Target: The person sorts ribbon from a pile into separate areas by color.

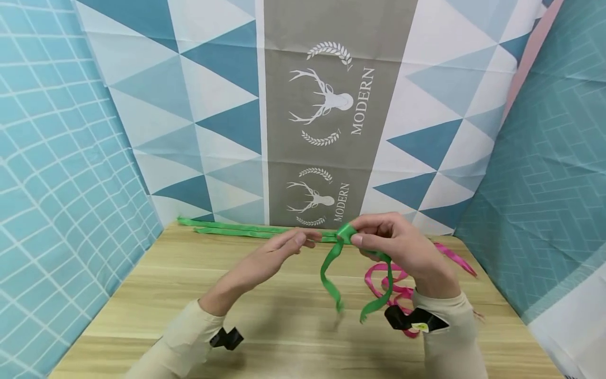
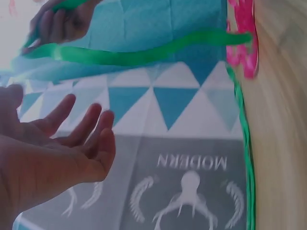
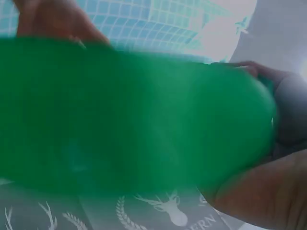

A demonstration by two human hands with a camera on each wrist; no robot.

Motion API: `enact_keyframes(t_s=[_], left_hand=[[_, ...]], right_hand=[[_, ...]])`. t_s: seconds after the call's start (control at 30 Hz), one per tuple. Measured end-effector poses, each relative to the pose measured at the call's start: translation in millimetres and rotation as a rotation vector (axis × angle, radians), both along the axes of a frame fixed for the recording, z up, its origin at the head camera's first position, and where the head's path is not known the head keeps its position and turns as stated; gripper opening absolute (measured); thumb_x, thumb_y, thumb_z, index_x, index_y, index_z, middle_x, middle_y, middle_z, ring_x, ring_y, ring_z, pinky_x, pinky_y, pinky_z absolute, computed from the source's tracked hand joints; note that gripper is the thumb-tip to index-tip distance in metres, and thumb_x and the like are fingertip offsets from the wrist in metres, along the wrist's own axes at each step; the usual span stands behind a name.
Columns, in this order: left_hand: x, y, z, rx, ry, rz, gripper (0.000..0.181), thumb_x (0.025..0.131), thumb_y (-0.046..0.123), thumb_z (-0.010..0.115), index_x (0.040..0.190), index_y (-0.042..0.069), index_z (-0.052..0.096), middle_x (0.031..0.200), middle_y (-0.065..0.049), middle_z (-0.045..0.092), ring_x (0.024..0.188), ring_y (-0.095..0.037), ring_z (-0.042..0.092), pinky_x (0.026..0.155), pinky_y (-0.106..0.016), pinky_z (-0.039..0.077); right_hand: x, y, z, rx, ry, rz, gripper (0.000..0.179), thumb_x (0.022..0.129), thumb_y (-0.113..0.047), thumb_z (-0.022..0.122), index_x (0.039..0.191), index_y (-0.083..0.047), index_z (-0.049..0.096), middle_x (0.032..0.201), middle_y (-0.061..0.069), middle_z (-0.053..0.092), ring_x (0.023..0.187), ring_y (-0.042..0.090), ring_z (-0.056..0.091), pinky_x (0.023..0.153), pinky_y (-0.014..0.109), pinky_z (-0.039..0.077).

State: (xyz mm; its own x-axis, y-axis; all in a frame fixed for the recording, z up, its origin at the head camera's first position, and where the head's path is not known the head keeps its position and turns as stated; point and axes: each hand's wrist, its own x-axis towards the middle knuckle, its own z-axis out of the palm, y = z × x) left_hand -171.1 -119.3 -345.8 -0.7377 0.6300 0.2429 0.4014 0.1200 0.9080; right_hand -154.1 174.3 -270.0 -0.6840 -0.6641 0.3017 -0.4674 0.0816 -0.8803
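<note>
My right hand (image 1: 402,245) pinches a green ribbon (image 1: 346,233) between thumb and fingers, above the table. Two ends of this ribbon hang down below the grip, one left of the hand and one beneath it. In the right wrist view the ribbon (image 3: 144,120) is blurred and covers much of the frame. My left hand (image 1: 265,263) is held in the air to the left, fingers extended toward the ribbon. In the left wrist view the left hand (image 2: 57,148) has relaxed, slightly bent fingers and holds nothing.
Pink ribbon (image 1: 456,258) lies in loose loops on the right of the wooden table (image 1: 142,305), partly behind the right wrist. Green ribbon strips (image 1: 236,226) stretch along the back edge. Patterned cloth (image 1: 307,152) rises behind, with blue cloth at both sides.
</note>
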Motion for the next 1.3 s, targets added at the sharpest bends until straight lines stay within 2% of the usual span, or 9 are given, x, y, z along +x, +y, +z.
enact_keyframes(t_s=[0.13, 0.27, 0.43, 0.57, 0.7, 0.97, 1.1, 1.2, 1.3], left_hand=[[-2.7, 18.8, -2.9, 0.069, -0.050, -0.121, 0.052, 0.112, 0.047, 0.031, 0.140, 0.015, 0.061, 0.137, 0.000, 0.061, 0.132, -0.019, 0.050, 0.111, -0.048, 0.034], [-2.8, 19.5, -8.1, 0.114, -0.149, -0.184, 0.039, 0.110, 0.039, 0.046, 0.126, 0.010, 0.069, 0.125, -0.008, 0.069, 0.129, -0.026, 0.054, 0.110, -0.048, 0.034], [-10.3, 6.8, -13.5, 0.136, -0.162, -0.112, 0.024, 0.105, 0.028, 0.061, 0.107, 0.006, 0.070, 0.101, -0.015, 0.068, 0.108, -0.031, 0.059, 0.100, -0.045, 0.043], [-18.4, -8.9, -16.6, 0.136, -0.139, -0.042, 0.020, 0.103, 0.025, 0.065, 0.103, 0.006, 0.069, 0.088, -0.013, 0.062, 0.089, -0.029, 0.057, 0.085, -0.039, 0.047], [-26.1, -25.6, -18.8, 0.148, -0.111, -0.010, 0.018, 0.103, 0.021, 0.065, 0.103, 0.003, 0.067, 0.084, -0.014, 0.058, 0.081, -0.031, 0.054, 0.078, -0.040, 0.047], [-46.7, -67.8, -31.3, 0.129, -0.089, 0.100, 0.020, 0.105, 0.022, 0.061, 0.103, 0.003, 0.065, 0.089, -0.017, 0.057, 0.086, -0.038, 0.054, 0.084, -0.044, 0.049], [-58.1, -92.6, -40.1, 0.106, -0.094, 0.156, 0.025, 0.105, 0.025, 0.061, 0.098, 0.001, 0.063, 0.089, -0.019, 0.056, 0.087, -0.035, 0.054, 0.083, -0.045, 0.048], [-67.0, -113.7, -47.4, 0.073, -0.101, 0.201, 0.030, 0.105, 0.027, 0.062, 0.095, -0.001, 0.060, 0.091, -0.019, 0.054, 0.090, -0.035, 0.053, 0.083, -0.046, 0.047], [-74.9, -135.8, -55.9, 0.036, -0.114, 0.252, 0.033, 0.104, 0.029, 0.063, 0.095, -0.002, 0.058, 0.092, -0.019, 0.054, 0.094, -0.036, 0.053, 0.086, -0.047, 0.046]], right_hand=[[-3.0, -6.1, -3.3, 0.016, -0.001, 0.043, 0.017, 0.103, -0.008, 0.060, 0.112, -0.005, 0.075, 0.058, 0.007, 0.038, 0.048, 0.021, 0.031, 0.045, 0.033, 0.027], [-10.2, -4.6, -7.7, 0.053, 0.012, 0.023, 0.016, 0.104, -0.009, 0.060, 0.108, -0.004, 0.075, 0.059, 0.008, 0.038, 0.048, 0.022, 0.030, 0.046, 0.034, 0.029], [-21.2, 6.8, -18.6, 0.130, -0.010, -0.061, 0.014, 0.104, -0.015, 0.063, 0.103, -0.008, 0.075, 0.061, 0.009, 0.041, 0.051, 0.021, 0.035, 0.049, 0.031, 0.033], [-29.6, 18.2, -28.6, 0.155, -0.059, -0.135, 0.015, 0.102, -0.019, 0.066, 0.105, -0.008, 0.075, 0.064, 0.009, 0.044, 0.054, 0.020, 0.037, 0.052, 0.030, 0.036], [-38.6, 31.1, -37.6, 0.153, -0.084, -0.205, 0.018, 0.100, -0.021, 0.069, 0.106, -0.005, 0.074, 0.065, 0.009, 0.045, 0.056, 0.020, 0.037, 0.054, 0.030, 0.036], [-50.9, 59.7, -60.8, 0.146, -0.087, -0.384, 0.020, 0.097, -0.024, 0.074, 0.107, -0.006, 0.074, 0.067, 0.010, 0.045, 0.060, 0.022, 0.042, 0.058, 0.035, 0.041], [-56.0, 73.0, -76.9, 0.140, -0.083, -0.452, 0.024, 0.096, -0.030, 0.075, 0.107, -0.009, 0.074, 0.074, 0.013, 0.054, 0.067, 0.027, 0.049, 0.063, 0.038, 0.045], [-62.4, 83.1, -91.6, 0.132, -0.042, -0.473, 0.022, 0.095, -0.030, 0.075, 0.107, -0.011, 0.074, 0.082, 0.014, 0.062, 0.070, 0.031, 0.052, 0.064, 0.037, 0.046], [-71.8, 92.0, -104.2, 0.135, 0.020, -0.461, 0.018, 0.097, -0.027, 0.073, 0.107, -0.011, 0.074, 0.085, 0.013, 0.065, 0.067, 0.035, 0.050, 0.059, 0.035, 0.044]])
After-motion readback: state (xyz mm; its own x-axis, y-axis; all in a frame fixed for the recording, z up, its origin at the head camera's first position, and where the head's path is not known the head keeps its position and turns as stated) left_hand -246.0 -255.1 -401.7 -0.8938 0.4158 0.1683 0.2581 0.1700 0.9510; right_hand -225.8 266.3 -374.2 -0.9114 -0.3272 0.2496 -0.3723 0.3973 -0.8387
